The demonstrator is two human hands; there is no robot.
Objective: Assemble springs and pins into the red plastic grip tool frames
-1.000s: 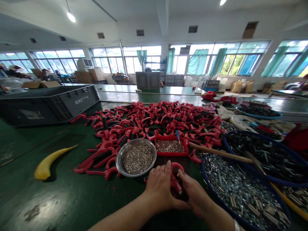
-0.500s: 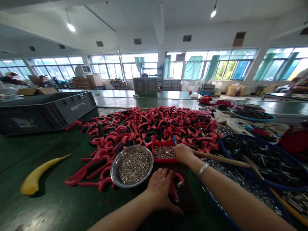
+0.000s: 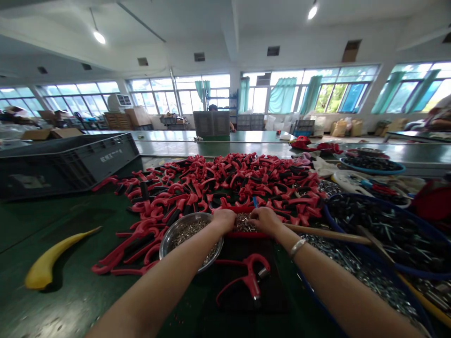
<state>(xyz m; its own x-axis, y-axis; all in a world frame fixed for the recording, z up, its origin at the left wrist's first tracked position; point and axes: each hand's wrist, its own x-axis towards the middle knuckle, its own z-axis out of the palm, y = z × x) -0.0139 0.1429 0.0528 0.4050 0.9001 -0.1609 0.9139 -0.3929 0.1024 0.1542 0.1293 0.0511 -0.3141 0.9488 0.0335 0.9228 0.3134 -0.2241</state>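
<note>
My left hand and my right hand both reach into a small red tray of tiny metal parts, fingers curled down into it. What they pinch is hidden. A red handle piece with a spring lies loose on a dark mat near me, below my forearms. A round steel bowl of small metal parts sits left of the tray, partly under my left forearm. A bracelet is on my right wrist.
A big heap of red and black handles covers the green table behind the tray. Blue basins of springs and screws stand at right, a wooden stick across them. A grey crate and a yellow horn-shaped piece lie at left.
My left hand let go of the red handle piece and moved forward to the red tray beside my right hand. The handle piece now lies alone on the mat.
</note>
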